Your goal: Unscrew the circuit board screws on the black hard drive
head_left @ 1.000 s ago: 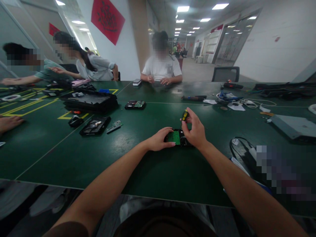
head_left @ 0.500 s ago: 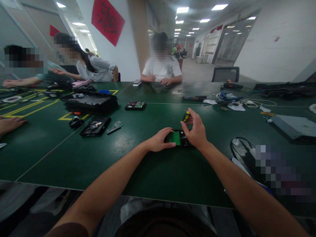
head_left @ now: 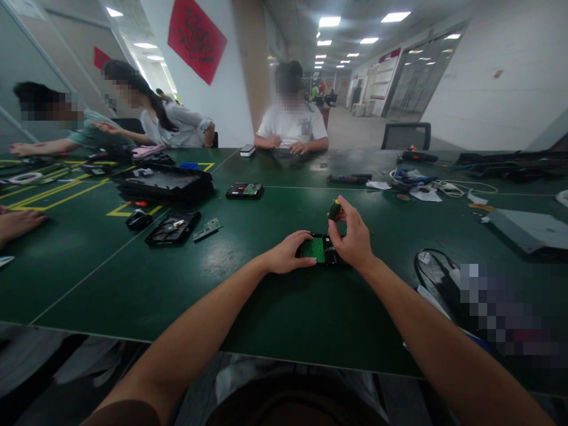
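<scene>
A hard drive (head_left: 315, 249) with a green circuit board facing up lies on the green table before me. My left hand (head_left: 290, 253) grips its left end, thumb along the near edge and fingers at the far edge. Above the drive's right part, my right hand (head_left: 352, 234) pinches a screwdriver by its dark green and yellow handle (head_left: 334, 209), held roughly upright. The screwdriver's tip is hidden behind the fingers, so I cannot tell whether it touches a screw.
Left of my hands lie a loose circuit board (head_left: 207, 229), an opened black drive case (head_left: 173, 228) and a black tray (head_left: 165, 182). Another hard drive (head_left: 244, 190) sits farther back. To the right are a grey metal box (head_left: 528, 231) and cables (head_left: 412, 176). Co-workers sit across the table.
The screwdriver handle has turned in my right hand, showing more dark green and less yellow. My left hand and the hard drive keep their place. The view has shifted slightly.
</scene>
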`<state>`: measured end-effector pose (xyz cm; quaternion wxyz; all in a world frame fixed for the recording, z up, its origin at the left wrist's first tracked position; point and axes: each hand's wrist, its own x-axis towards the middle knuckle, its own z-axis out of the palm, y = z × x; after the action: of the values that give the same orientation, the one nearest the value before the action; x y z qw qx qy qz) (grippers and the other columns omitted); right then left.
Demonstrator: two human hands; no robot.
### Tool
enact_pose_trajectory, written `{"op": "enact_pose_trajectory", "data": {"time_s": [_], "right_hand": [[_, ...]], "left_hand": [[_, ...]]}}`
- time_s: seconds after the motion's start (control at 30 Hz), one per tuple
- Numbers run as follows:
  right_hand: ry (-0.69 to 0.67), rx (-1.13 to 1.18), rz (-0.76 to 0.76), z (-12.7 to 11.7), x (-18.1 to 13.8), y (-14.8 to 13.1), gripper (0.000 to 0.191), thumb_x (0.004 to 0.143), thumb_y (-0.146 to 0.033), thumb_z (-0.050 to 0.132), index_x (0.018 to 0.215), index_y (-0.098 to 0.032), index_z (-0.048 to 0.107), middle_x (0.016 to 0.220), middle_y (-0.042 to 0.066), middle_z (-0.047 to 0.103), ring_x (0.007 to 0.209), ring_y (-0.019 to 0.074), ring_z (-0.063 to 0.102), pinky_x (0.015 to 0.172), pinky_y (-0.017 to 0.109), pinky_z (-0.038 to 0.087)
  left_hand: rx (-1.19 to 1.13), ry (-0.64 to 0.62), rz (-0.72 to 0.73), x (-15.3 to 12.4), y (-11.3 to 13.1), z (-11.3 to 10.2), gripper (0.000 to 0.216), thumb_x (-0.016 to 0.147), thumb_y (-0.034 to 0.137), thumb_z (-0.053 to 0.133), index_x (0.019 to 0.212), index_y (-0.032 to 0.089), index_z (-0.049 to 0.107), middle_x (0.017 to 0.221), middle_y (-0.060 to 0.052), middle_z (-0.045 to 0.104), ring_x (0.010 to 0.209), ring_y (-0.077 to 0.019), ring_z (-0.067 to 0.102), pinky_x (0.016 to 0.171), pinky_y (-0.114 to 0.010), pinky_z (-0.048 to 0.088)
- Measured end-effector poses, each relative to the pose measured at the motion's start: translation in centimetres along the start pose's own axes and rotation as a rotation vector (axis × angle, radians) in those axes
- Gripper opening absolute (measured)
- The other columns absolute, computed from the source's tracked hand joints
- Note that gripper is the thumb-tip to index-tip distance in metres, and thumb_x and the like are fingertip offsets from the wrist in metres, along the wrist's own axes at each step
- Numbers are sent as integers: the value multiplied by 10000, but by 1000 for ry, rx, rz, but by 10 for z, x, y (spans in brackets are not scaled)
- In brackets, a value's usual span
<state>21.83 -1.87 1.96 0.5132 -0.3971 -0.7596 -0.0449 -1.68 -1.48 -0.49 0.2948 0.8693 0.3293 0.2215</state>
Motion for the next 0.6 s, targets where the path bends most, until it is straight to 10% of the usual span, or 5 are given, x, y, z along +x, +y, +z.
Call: {"op": "enact_pose_trajectory", "data": {"time_s": [0.6], "right_hand": [[21,13,28,2,-2,2,716,937,-284,623,1573,-283,294,1368,143,599,963,269,713,852,492,632]], "left_hand": [[8,-7,-17,-2,7,-3,770,845,575,704,1458,189,445,1568,-171,415,1455,-336,411,1210,-519,351]]}}
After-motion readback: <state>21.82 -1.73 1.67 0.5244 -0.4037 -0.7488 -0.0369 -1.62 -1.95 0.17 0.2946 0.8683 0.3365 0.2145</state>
